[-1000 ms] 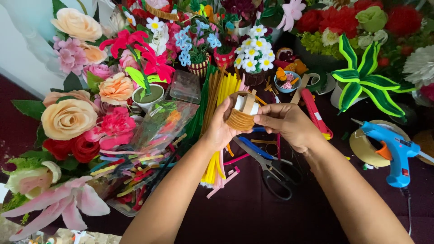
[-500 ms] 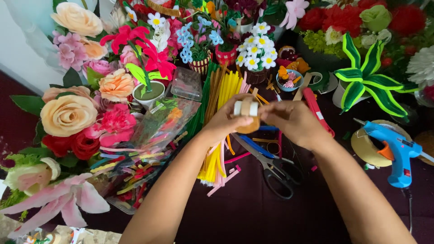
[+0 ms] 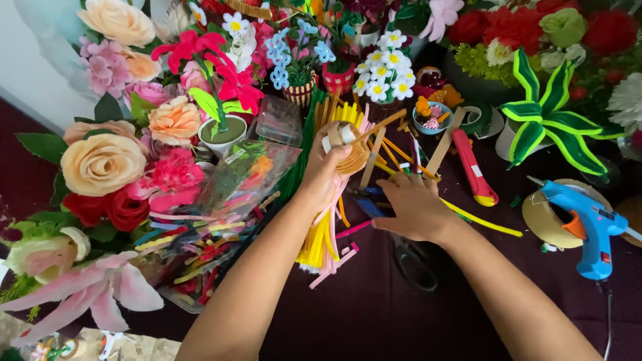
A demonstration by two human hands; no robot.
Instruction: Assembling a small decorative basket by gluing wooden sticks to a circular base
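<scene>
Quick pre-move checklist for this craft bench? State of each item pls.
1. Left hand holds the small wrapped basket: ok.
2. Right hand free: ok, it rests palm down on the table over the sticks and holds nothing.
3. Scissors reachable: cannot tell, mostly hidden under the right hand.
4. Glue gun clear of both hands: ok, it lies to the right.
5. Cutter blade retracted: cannot tell.
</scene>
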